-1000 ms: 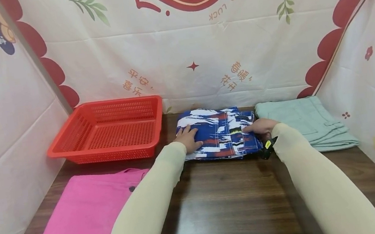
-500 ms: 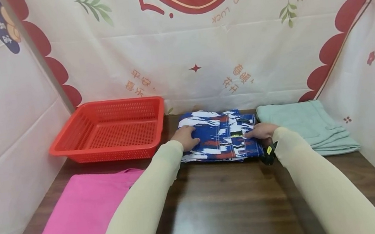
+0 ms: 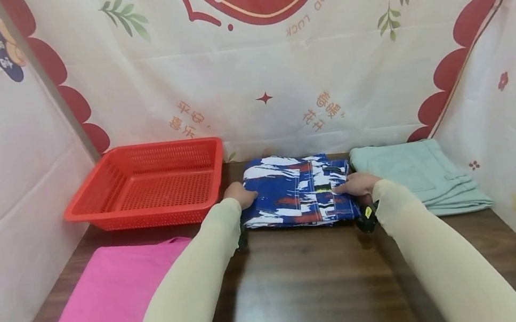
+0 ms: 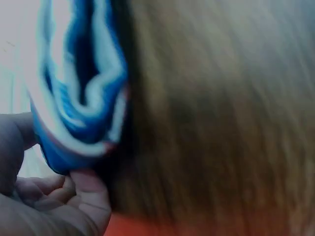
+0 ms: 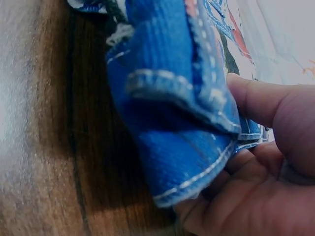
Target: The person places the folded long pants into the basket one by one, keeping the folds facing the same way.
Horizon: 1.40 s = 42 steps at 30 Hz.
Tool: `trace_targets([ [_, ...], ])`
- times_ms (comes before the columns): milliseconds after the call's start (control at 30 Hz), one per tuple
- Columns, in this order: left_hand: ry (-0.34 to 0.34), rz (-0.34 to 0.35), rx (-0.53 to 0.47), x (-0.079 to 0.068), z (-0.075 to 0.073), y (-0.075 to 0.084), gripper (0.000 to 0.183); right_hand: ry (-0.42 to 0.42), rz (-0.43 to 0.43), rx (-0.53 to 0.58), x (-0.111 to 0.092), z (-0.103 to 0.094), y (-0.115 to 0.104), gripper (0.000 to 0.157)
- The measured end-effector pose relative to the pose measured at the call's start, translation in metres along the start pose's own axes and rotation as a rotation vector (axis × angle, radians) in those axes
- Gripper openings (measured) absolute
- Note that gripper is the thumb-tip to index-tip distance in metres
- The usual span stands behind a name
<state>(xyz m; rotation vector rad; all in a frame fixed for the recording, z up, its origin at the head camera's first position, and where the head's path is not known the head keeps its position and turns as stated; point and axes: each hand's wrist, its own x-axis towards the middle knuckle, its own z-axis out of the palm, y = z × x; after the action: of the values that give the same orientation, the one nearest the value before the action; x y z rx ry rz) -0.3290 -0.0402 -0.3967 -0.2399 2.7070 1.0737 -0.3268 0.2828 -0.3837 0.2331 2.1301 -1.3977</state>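
A folded pair of patterned denim pants, blue, white and red, lies at the back middle of the brown table. At its left edge my left hand pinches the cloth; the left wrist view shows the thumb over the folded layers and the fingers curled beneath. My right hand grips the opposite edge, thumb on top. In the right wrist view, the fingers of this hand are under a stitched blue hem. The fingers under the pants are hidden in the head view.
To the left stands a red plastic basket with perforated walls. Pink folded cloth lies at the front left, partly behind the left sleeve. Folded mint-green pants lie right of the patterned ones. Printed white sheets enclose the table.
My left hand has gone from lying spread on the patterned pants to pinching their left edge. The right hand keeps its hold on the right edge.
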Motion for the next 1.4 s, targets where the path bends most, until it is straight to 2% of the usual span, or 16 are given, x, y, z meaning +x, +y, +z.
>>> trace_targets([
  [100,-0.014,-0.035,-0.017,0.001,0.003,-0.005,0.058,-0.002,-0.004,-0.036,-0.002,0.0,0.004,0.058],
  [267,-0.013,-0.036,-0.016,0.001,0.003,-0.006,0.056,-0.018,-0.016,-0.04,-0.001,0.0,0.006,0.059],
  [500,-0.071,-0.073,-0.015,0.002,0.0,-0.004,0.054,-0.028,-0.031,-0.041,0.002,0.0,0.007,0.057],
  [767,-0.104,-0.069,-0.01,0.001,-0.002,-0.001,0.055,0.041,-0.017,-0.07,0.003,0.002,0.007,0.061],
  [1067,-0.168,-0.033,0.0,-0.002,-0.011,0.002,0.058,0.049,-0.028,-0.064,0.001,0.004,0.007,0.061],
  [1267,-0.166,-0.033,-0.047,-0.002,-0.01,-0.001,0.056,0.08,-0.023,-0.05,-0.003,0.008,0.005,0.059],
  [1400,-0.152,-0.05,-0.116,0.002,-0.007,-0.003,0.055,0.095,-0.033,-0.078,-0.005,0.009,0.005,0.06],
])
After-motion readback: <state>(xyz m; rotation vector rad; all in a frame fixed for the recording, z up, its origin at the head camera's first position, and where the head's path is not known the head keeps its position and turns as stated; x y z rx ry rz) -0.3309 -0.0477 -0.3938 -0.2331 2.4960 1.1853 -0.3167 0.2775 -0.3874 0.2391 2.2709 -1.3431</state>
